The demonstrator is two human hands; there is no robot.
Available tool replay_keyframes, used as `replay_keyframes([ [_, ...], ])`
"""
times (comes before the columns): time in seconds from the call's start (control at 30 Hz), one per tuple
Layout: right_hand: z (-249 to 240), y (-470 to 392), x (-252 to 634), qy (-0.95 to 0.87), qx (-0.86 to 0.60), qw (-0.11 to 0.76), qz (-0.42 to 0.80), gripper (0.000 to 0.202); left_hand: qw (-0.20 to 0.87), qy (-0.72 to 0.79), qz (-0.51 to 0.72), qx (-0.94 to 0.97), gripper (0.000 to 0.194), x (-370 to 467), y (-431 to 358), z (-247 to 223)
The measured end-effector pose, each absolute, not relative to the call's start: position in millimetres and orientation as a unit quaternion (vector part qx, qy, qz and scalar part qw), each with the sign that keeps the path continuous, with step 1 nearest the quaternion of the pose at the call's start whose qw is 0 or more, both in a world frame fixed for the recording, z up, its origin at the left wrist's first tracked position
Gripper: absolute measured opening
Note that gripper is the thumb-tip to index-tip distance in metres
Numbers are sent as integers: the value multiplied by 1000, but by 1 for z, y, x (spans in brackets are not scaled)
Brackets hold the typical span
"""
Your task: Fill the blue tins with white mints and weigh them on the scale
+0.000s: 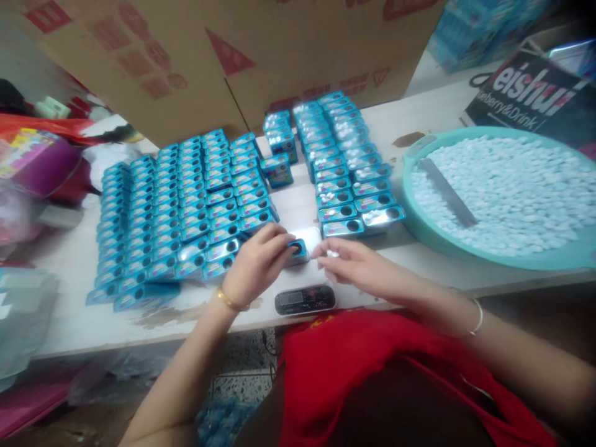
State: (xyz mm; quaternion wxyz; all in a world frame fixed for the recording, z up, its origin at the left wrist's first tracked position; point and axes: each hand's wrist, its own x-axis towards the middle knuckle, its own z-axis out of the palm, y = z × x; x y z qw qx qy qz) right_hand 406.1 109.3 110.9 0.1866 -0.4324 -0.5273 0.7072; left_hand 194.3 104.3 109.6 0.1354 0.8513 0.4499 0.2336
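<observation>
My left hand (265, 257) is closed round a small blue tin (298, 249) that has a dark round opening on its top. The tin is over or on the white plate of a small scale; which of the two I cannot tell. Just right of it, my right hand (347, 264) pinches a few white tablets (332, 253) between its fingertips. In front of both hands lies the scale's black display panel (305, 300). Rows of similar blue tins (181, 205) stand to the left. Beyond my right hand, two more rows of tins (347, 155) have white tablets lying on several of them.
On the right, a large turquoise basin (410, 211) holds a heap of white tablets, with a flat metal strip (449, 192) lying on them. A big cardboard box (186, 68) stands behind the tins. A black printed carton (521, 93) is behind the basin.
</observation>
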Motion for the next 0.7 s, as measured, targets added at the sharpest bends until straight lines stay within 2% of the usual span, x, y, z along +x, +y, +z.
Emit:
replay_keyframes([
  [0.13,124,134,386,-768,-371,177,491,14,111,478,272,828,15,181,97,113],
  [0.3,117,144,369,-876,-327,107,339,21,116,497,264,819,15,168,82,107],
  [0.53,120,140,359,-893,-342,70,285,19,128,504,276,808,16,162,70,103],
  [0.6,122,141,358,-888,-347,90,286,17,126,508,280,805,16,162,68,103],
  [0.7,131,145,371,-879,-355,169,270,15,119,521,282,797,15,160,65,104],
])
